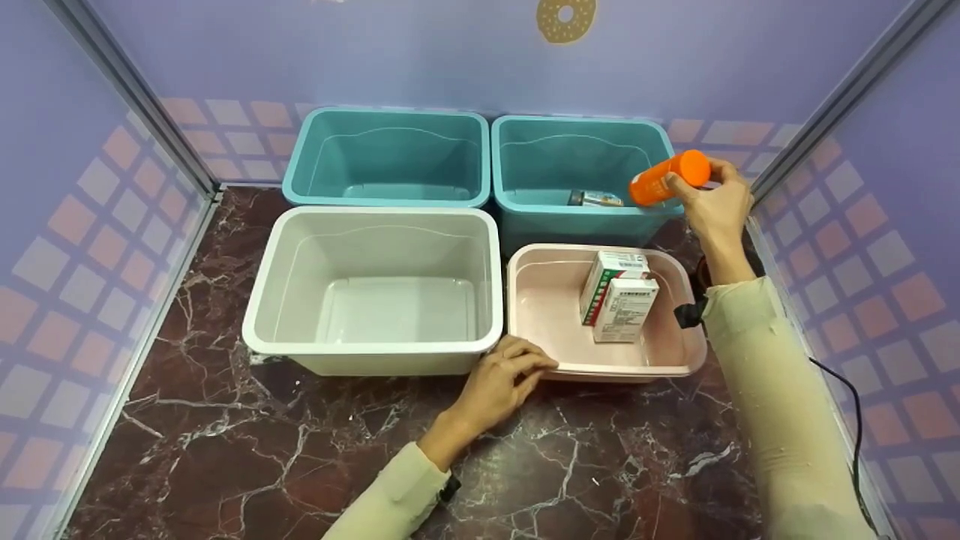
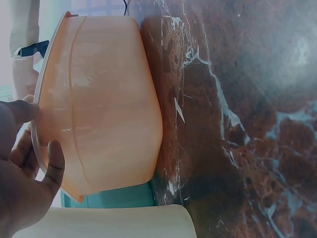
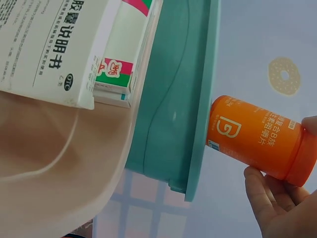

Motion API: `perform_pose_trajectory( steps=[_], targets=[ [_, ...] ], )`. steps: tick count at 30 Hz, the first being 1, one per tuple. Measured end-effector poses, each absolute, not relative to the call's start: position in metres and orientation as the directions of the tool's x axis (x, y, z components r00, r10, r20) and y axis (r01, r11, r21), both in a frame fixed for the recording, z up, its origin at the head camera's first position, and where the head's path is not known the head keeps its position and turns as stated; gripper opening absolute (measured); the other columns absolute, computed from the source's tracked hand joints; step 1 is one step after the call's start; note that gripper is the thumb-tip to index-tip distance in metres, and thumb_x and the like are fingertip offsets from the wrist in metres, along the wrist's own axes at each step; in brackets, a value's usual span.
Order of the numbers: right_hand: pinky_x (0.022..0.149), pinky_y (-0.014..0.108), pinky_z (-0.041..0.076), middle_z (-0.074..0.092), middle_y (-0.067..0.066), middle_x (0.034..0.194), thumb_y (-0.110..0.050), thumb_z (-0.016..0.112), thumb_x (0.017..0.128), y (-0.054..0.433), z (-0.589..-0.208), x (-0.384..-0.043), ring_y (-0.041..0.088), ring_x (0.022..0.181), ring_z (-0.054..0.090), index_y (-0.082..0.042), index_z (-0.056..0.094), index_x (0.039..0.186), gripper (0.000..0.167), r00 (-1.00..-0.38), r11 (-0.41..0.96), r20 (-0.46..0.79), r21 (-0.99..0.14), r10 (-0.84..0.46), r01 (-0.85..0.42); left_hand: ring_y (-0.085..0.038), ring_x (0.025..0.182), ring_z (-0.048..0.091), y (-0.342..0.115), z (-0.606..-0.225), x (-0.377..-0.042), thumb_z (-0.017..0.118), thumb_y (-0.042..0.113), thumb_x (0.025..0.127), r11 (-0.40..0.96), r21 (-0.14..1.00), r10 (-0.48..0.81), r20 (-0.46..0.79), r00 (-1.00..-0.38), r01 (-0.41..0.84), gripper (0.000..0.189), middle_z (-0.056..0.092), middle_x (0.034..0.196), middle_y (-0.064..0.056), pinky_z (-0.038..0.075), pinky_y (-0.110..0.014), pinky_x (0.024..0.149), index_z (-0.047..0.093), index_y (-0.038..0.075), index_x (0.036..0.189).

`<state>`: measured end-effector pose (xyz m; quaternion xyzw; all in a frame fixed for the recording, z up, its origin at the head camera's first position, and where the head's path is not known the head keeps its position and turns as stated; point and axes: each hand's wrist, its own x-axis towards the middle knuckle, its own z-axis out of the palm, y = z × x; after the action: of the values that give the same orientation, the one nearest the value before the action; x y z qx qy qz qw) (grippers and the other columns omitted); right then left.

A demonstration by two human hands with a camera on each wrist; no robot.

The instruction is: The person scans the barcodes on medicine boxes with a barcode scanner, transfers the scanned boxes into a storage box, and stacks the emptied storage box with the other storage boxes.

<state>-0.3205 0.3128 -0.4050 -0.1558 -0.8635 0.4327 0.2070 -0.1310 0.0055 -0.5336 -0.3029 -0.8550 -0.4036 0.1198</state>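
Note:
My right hand grips an orange pill bottle by its cap end, tilted over the right end of the right teal bin. In the right wrist view the bottle overlaps that bin's rim, its printed label in sight. A small dark-capped bottle lies inside the bin. My left hand holds the front left rim of the pink basin, thumb and fingers on either side of it in the left wrist view. Two medicine boxes stand in the basin, a white one in front of a green-and-red one.
Left of the pink basin stands a white bin, with another teal bin behind it. Purple walls with tile patterns enclose the dark marble surface on three sides. A black cable runs along the right.

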Motion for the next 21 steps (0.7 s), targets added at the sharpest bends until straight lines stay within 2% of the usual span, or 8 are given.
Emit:
perform_pose_trajectory(
  steps=[10,21],
  targets=[
    [0.105,0.038,0.040,0.065,0.011,0.122,-0.043,0.077,0.077,0.303,-0.411,-0.333,0.023,0.112,0.056,-0.010,0.063,0.128,0.063,-0.893,0.624,0.198,-0.774,0.404,0.110,-0.014,0.106,0.059,0.005,-0.533,-0.130,0.071,0.010,0.091,0.488,0.619,0.423,0.450,-0.786,0.616,0.020,0.069,0.106,0.006,0.051,-0.024,0.096,0.076,0.020,0.106],
    [0.108,0.044,0.041,0.064,0.016,0.128,-0.043,0.077,0.080,0.291,-0.419,-0.342,0.031,0.117,0.056,-0.005,0.060,0.131,0.066,-0.924,0.680,0.173,-0.725,0.340,0.115,-0.013,0.107,0.058,0.005,-0.532,-0.131,0.071,0.012,0.091,0.496,0.634,0.425,0.418,-0.803,0.593,0.019,0.069,0.107,0.007,0.051,-0.025,0.098,0.076,0.021,0.107]
  ],
)
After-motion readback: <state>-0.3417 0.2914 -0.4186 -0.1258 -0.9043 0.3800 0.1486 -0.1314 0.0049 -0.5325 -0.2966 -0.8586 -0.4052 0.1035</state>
